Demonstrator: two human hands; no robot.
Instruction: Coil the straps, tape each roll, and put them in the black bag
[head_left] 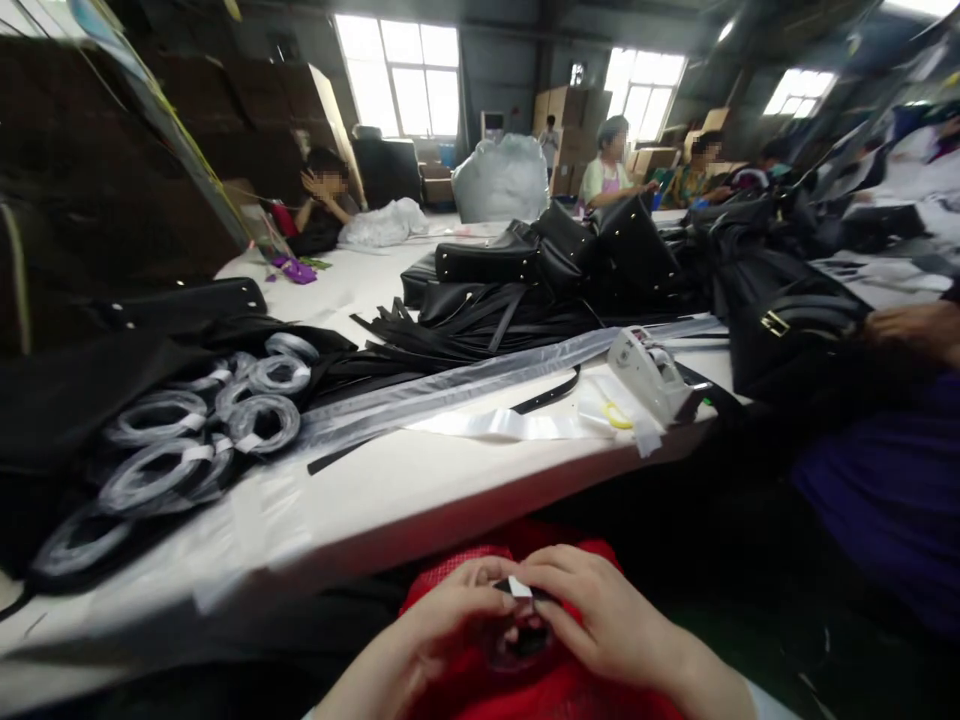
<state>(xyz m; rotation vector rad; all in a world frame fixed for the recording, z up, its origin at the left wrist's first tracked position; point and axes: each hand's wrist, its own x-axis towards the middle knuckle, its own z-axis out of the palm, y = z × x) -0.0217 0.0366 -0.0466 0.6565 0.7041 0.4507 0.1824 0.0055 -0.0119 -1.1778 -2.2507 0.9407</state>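
Note:
Over a red cloth at the bottom centre, my left hand and my right hand meet at a small dark coiled strap wrapped in clear film. A white piece of tape or label sits on top of the coil, between the fingertips. Both hands have their fingers closed on the coil, one from each side. The coil's lower part hangs below the fingers, and its details are blurred.
Wrapped coils lie at the table's left. A tape dispenser stands near the front edge, with clear film and black straps beside it. Black bags are piled behind. A person in purple is close on the right; others sit farther back.

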